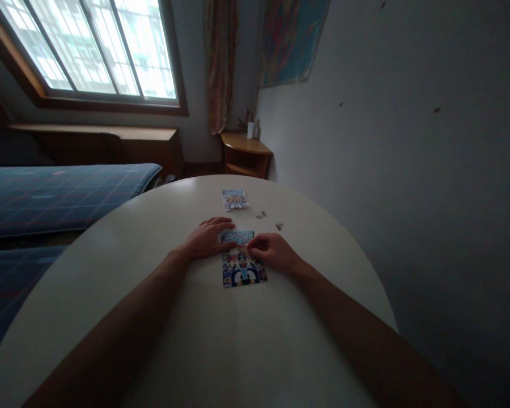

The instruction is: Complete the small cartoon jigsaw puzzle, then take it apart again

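A colourful jigsaw puzzle (243, 276) with a blue cartoon face along its near edge lies flat on the round white table (233, 328). My left hand (207, 238) rests at its upper left, fingers stretched out and the thumb on the picture. Over the puzzle's right side, my right hand (274, 251) has thumb and forefinger pinched close to the surface. Whatever sits between those fingertips is too small to make out. Beyond the puzzle are a few loose puzzle pieces (261, 215) and another small cluster of pieces (279, 226).
A small printed packet (234, 200) lies toward the table's far side. A bed with a plaid mattress (59, 192) stands at the left, a white wall (442, 198) at the right. A wooden corner shelf (246, 144) is behind the table, below the curtain.
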### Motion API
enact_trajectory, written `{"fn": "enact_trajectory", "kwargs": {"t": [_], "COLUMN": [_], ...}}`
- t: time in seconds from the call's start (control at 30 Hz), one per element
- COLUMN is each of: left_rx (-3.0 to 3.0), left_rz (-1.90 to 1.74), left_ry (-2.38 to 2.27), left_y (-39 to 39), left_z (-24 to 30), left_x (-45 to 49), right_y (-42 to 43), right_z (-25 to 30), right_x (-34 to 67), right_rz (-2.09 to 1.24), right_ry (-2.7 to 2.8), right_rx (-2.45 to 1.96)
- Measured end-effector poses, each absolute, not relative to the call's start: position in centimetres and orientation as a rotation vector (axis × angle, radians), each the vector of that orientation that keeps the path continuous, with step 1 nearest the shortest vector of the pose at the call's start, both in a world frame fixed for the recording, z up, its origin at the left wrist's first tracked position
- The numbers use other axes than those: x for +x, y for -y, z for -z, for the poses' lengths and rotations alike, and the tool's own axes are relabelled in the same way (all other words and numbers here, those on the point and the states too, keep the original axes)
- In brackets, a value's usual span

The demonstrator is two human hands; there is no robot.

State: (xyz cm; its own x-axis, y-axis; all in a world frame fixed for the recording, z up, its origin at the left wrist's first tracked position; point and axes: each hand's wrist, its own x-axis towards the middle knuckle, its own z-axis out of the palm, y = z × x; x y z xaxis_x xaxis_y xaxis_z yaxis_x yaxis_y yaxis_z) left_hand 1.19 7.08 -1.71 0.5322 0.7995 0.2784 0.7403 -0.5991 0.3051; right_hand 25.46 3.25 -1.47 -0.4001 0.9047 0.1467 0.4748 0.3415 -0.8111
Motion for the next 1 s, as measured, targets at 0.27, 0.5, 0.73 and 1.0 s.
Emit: {"fn": "enact_trajectory", "kwargs": {"t": [0.27,0.5,0.73,1.0], "left_rx": [2.614,2.618,2.598,2.588], "left_rz": [-0.596,-0.593,-0.591,-0.603], "left_ry": [-1.331,-1.328,-1.315,-1.328], "left_y": [-7.0,-7.1,-7.0,-6.9], "left_z": [1.8,1.7,1.6,1.6], "left_x": [1.1,1.1,1.1,1.2], "right_y": [-3.0,-2.8,-2.6,-3.3], "right_z": [1.1,0.8,0.5,0.2], "right_x": [25.1,25.0,25.0,26.4], "right_rz": [-0.731,-0.634,-0.610,-0.502], "right_ry": [2.103,2.152,2.182,2.259], "right_rx": [-1.209,-1.161,-1.135,-1.179]}}
